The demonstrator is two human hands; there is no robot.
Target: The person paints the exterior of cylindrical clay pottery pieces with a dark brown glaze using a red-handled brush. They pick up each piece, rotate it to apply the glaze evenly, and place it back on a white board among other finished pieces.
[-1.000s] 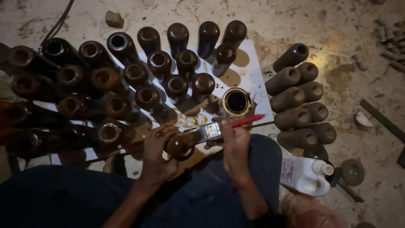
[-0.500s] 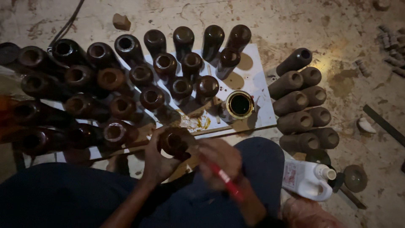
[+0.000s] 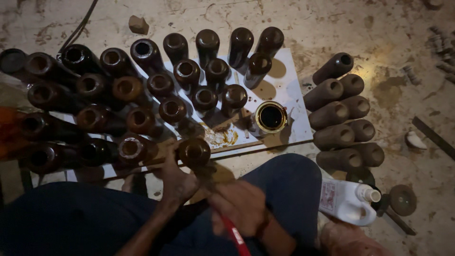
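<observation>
since the earlier frame i see my right hand (image 3: 239,205) and its red-handled brush (image 3: 235,233) drawn back toward my lap at the bottom centre, where before the brush reached out level toward the open tin of dark stain (image 3: 271,116); the vase i hold (image 3: 194,152) has stayed at about the same spot.

going from the left of the frame: a crowd of dark brown stained vases (image 3: 99,118) stands upright, mouths up, filling the left and upper middle, several of them on a white board (image 3: 289,85) spread over the dusty floor (image 3: 369,28).

just below centre my left hand (image 3: 176,180) is closed round the lower body of the vase i hold, its round mouth facing up at the near edge of the board, close to a yellowish smear on the white surface.

right of that hand, my right hand is closed in a fist on the brush, the red handle poking down to the bottom edge; the hand is blurred and i cannot make out the bristles.

up and right of it sits the tin, on the board's right part.

further right, a stack of unstained, paler vases (image 3: 341,118) lies on its sides. at lower right a white plastic bottle (image 3: 348,201) lies by my knee.
</observation>
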